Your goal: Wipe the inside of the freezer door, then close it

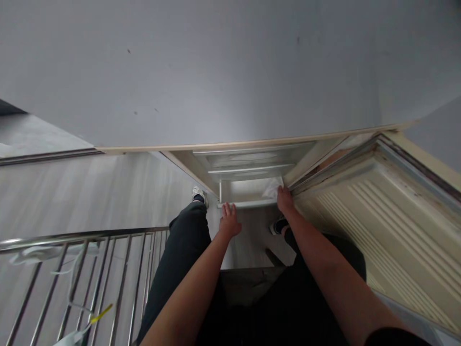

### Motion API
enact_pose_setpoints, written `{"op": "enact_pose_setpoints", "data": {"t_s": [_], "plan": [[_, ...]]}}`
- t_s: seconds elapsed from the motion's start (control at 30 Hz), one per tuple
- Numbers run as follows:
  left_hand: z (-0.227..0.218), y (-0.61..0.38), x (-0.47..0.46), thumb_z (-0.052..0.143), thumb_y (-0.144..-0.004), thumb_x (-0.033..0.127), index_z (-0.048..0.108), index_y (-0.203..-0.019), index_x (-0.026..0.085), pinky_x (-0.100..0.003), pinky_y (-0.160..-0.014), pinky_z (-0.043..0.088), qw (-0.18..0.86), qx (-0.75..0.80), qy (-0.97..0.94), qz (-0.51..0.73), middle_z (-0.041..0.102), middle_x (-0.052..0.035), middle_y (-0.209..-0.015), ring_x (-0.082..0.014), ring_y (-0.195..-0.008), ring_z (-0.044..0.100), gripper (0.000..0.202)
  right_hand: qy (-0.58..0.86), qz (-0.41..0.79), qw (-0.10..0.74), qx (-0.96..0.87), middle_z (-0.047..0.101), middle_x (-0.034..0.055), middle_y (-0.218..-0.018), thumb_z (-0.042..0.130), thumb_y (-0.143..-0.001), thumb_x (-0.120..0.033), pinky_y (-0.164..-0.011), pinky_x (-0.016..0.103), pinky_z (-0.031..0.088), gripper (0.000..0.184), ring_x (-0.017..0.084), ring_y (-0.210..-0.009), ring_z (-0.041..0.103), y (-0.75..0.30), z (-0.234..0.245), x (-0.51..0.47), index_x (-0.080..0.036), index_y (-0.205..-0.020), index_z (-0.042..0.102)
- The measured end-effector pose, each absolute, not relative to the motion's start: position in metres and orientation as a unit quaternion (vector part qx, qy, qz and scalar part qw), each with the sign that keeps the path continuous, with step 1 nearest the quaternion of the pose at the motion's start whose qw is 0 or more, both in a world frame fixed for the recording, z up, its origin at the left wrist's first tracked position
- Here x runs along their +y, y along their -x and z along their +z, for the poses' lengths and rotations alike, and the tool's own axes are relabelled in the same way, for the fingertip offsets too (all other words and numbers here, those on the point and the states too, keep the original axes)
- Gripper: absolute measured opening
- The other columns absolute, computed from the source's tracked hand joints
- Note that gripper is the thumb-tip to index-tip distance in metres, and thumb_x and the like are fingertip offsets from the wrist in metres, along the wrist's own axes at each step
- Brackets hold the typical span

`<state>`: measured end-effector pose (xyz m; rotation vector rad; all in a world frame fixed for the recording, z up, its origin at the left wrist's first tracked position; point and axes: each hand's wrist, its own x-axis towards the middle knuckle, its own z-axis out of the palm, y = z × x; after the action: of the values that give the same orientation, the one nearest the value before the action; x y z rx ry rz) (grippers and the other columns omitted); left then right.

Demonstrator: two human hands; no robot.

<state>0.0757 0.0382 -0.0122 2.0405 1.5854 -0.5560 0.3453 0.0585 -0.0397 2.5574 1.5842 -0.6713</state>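
Note:
I look down into an open cream-coloured fridge (252, 161) with white shelves inside. My left hand (229, 221) reaches to the white front rail (252, 204) of a lower shelf, with its fingers slightly apart and their tips on the rail. At the right inner corner of the compartment, my right hand (285, 201) presses on a crumpled white cloth (272, 190), with its fingers closed on the cloth. Both forearms are bare.
The fridge door (396, 216) stands open on the right, showing its ribbed inner panel. A steel rack (90, 269) with white cloth and a yellow-tipped strap draped on it stands at the lower left. My dark-trousered legs and shoes are on the grey wood floor (108, 192).

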Motion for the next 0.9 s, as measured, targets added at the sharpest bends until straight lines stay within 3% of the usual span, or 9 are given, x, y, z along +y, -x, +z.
{"op": "enact_pose_setpoints", "data": {"t_s": [0.1,0.3,0.4,0.47,0.63,0.73,0.9], "plan": [[-0.011,-0.076,0.039,0.062,-0.088,0.035,0.010,-0.163,0.004,-0.051,-0.114,0.043,0.249,0.582,-0.747,-0.204,0.000,-0.0287,-0.170,-0.0427,-0.158,0.002,0.096,-0.798,-0.212,0.033,0.563,0.029,0.0226,-0.165,0.028,-0.096,0.000,-0.124,0.041,0.028,0.061,0.031,-0.156,0.026,-0.322,-0.032,0.039,-0.005,-0.155,0.045],[-0.014,-0.075,0.039,0.057,-0.090,0.031,0.017,-0.163,0.008,-0.051,-0.116,0.041,0.264,0.582,-0.748,-0.178,0.003,-0.0239,-0.171,-0.0392,-0.159,0.003,0.086,-0.692,-0.279,0.015,0.666,0.030,0.0139,-0.167,0.032,-0.095,-0.002,-0.121,0.036,0.035,0.066,0.027,-0.155,0.028,-0.240,-0.030,0.038,-0.013,-0.160,0.037],[-0.017,-0.069,0.035,0.051,-0.092,0.026,0.016,-0.161,0.001,-0.046,-0.121,0.036,0.270,0.593,-0.741,-0.161,0.009,-0.0249,-0.171,-0.0342,-0.160,0.007,0.081,-0.638,-0.269,-0.025,0.721,0.037,0.0110,-0.164,0.033,-0.101,-0.012,-0.121,0.034,0.034,0.057,0.024,-0.152,0.032,-0.191,-0.034,0.047,-0.016,-0.157,0.043],[-0.020,-0.064,0.033,0.048,-0.093,0.024,0.014,-0.160,-0.004,-0.048,-0.122,0.032,0.268,0.610,-0.730,-0.154,0.013,-0.0283,-0.169,-0.0348,-0.160,0.009,0.080,-0.620,-0.249,-0.038,0.743,0.043,0.0127,-0.159,0.035,-0.104,-0.019,-0.121,0.034,0.034,0.051,0.025,-0.148,0.036,-0.167,-0.035,0.051,-0.015,-0.154,0.048],[-0.024,-0.058,0.033,0.058,-0.091,0.037,0.017,-0.160,-0.001,-0.050,-0.121,0.033,0.268,0.633,-0.710,-0.154,0.009,-0.0285,-0.169,-0.0392,-0.159,0.012,0.088,-0.619,-0.225,-0.035,0.751,0.058,0.0165,-0.135,0.038,-0.104,-0.021,-0.108,0.039,0.043,0.040,0.028,-0.129,0.049,-0.168,-0.029,0.049,-0.016,-0.136,0.062],[-0.026,-0.063,0.036,0.058,-0.092,0.044,0.015,-0.161,0.002,-0.047,-0.119,0.037,0.271,0.632,-0.710,-0.155,0.006,-0.0260,-0.171,-0.0379,-0.159,0.013,0.092,-0.693,-0.205,-0.039,0.690,0.059,0.0184,-0.129,0.040,-0.099,-0.014,-0.104,0.041,0.043,0.037,0.029,-0.123,0.051,-0.209,-0.030,0.039,-0.015,-0.127,0.064],[-0.023,-0.071,0.039,0.058,-0.093,0.045,0.014,-0.162,0.003,-0.046,-0.115,0.041,0.273,0.629,-0.709,-0.165,0.004,-0.0294,-0.170,-0.0394,-0.157,0.021,0.092,-0.881,-0.230,-0.155,0.384,0.058,0.0209,-0.131,0.061,-0.087,-0.016,-0.104,0.037,0.043,0.042,0.030,-0.123,0.054,-0.282,-0.043,0.027,-0.008,-0.127,0.058]]}}
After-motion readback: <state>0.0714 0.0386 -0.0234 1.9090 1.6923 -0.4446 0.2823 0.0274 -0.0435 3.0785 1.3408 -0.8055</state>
